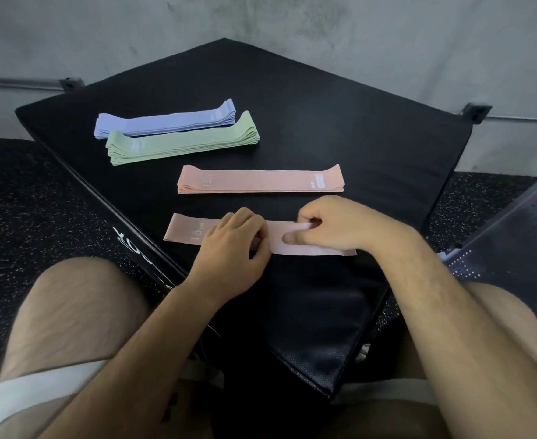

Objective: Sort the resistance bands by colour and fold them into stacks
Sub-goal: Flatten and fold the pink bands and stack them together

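I am holding a pink band flat on the black table in the lower middle of the frame, with both hands clamped on it. My left hand is gripping it just left of its middle, fingers curled down onto the fabric. My right hand is gripping it close beside, thumb pressing on top and fingers hooking over the far edge. The two hands are sitting near each other, not touching. Just above the band, a pink stack is lying parallel to it. Toward the upper left, a green stack and a purple stack are lying right beside each other, the purple one farther up.
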